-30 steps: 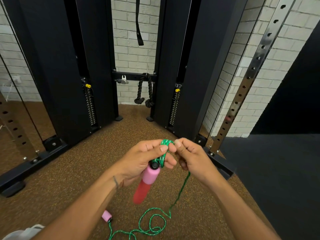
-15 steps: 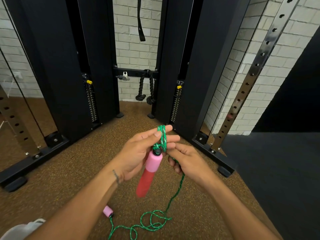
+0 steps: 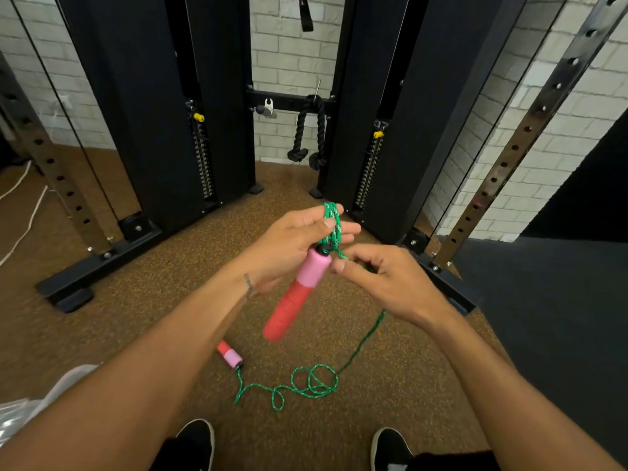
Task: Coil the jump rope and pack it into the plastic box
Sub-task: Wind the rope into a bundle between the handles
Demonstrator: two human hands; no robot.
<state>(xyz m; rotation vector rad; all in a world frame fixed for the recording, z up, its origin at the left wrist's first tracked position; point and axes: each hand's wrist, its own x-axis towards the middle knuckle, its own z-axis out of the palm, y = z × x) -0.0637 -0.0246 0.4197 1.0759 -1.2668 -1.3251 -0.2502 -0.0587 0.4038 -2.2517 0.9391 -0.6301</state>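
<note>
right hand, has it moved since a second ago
Yes. The right hand has dropped from beside the green loops atop the left hand to below them, level with the pink handle.

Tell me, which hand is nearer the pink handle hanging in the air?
Left. The left hand holds the rope coils right at the top of the handle; the right hand sits just beside it, pinching the green rope.
</note>
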